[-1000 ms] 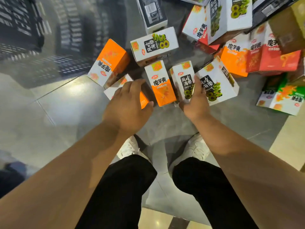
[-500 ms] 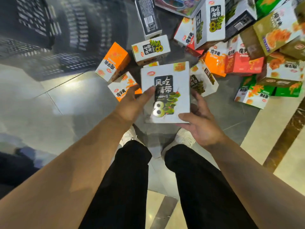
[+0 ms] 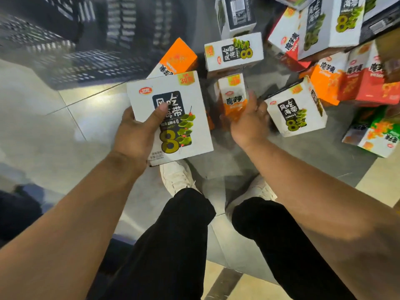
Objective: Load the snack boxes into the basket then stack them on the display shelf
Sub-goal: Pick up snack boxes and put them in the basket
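- Item in hand: white seaweed box, printed face up and lifted clear of the floor, at the near-left edge of the loose stock.
- Left grip: clamped on that box at its left edge, thumb across the printed face, fingers underneath and out of sight.
- Change: a second ago this box stood on the floor in the row. Half a second ago both hands carried it. Now the left hand carries it alone.
- Right grip: come off the box, fingers apart and loosely curved, holding nothing. It sits just beside the upright orange-and-white box; blur hides whether it touches.
- Reading: one box looks handed over to the left side for loading, and the right hand seems freed to collect the next.
- Basket: dark, slatted, far left, well apart from the held box. No box can be seen in it.
- Stock on floor: a second seaweed box lies tilted right of the right hand. A third lies farther off. A heap of red and orange boxes is at far right.
- Surface: glossy tiled floor, grey and pale, with a beige strip at near right.
- Display shelf: not in view. That stage seems still ahead.
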The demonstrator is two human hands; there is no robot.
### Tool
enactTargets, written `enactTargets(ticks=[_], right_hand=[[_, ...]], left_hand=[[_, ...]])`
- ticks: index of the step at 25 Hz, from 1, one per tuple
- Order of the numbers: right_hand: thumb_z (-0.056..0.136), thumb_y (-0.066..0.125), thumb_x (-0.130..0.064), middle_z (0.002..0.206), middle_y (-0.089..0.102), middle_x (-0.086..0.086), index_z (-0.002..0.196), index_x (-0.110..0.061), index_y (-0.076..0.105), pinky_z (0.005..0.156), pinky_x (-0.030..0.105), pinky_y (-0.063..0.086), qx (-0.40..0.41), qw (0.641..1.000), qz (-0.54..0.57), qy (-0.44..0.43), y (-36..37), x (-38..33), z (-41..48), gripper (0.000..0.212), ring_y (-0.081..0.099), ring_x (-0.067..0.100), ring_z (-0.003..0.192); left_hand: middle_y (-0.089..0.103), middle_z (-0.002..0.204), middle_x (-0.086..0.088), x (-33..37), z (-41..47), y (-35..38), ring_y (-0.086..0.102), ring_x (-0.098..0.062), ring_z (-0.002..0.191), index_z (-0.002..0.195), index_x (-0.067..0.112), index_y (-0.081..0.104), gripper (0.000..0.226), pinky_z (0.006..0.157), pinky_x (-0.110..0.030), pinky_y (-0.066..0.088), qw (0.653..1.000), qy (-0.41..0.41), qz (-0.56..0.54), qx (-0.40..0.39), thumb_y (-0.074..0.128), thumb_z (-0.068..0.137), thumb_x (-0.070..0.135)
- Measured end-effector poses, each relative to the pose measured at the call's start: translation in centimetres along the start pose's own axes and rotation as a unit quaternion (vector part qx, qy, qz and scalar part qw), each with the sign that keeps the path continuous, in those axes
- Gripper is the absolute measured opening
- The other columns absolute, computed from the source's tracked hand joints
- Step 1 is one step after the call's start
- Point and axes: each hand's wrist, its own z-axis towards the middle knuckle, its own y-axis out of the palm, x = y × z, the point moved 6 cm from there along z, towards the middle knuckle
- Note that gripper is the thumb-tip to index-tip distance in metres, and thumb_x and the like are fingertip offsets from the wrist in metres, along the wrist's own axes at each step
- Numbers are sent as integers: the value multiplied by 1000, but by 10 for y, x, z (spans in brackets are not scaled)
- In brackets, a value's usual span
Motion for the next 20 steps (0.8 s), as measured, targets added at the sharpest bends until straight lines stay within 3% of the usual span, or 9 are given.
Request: enactTargets(ticks=[3,6,11,14,17,20], right_hand=[[81,73,-48,157,9,18,154,-30,-7,110,49,35,-35,999,-11,20,31,-5,45,110,29,39,139],[83,72,-26,144,31,18,155,-29,-4,99,43,44,-1,1000,-11,-17,33,-2,58,104,48,36,123],[80,77,-12,140,41,-4,154,-29,14,97,28,44,-24,982,184,-21,-34,13,8,99,48,7,115],[80,76,-1,128,47,-15,151,-33,18,81,23,54,-81,950,300,-11,-104,-1,-58,97,57,-4,100],[69,81,-5,124,57,-14,147,-37,25,77,27,57,-125,915,382,-23,-177,-23,-133,101,65,-2,101],[61,86,-9,134,58,-3,147,-41,30,84,42,56,-170,896,407,-47,-250,-56,-216,107,63,16,115]], left_hand=[[69,119,8,-7,24,-7,69,-17,101,127,30,56,46,93,-49,54,1000,-3,1,11,65,87,50],[68,121,8,-8,38,-10,67,-16,103,131,27,54,49,94,-43,54,1000,1,-4,26,64,89,48],[65,123,10,10,1,-20,65,-8,97,134,25,51,51,80,-27,50,999,28,-13,30,62,90,48],[66,121,9,32,-53,-38,67,-11,94,132,25,52,50,87,-36,54,999,19,-31,34,65,89,47],[69,119,6,66,-126,-63,69,-16,99,129,24,54,49,94,-45,54,998,19,-57,23,68,87,44],[71,113,7,105,-217,-98,72,-14,95,128,23,56,49,89,-42,57,996,28,-85,9,71,86,43]])
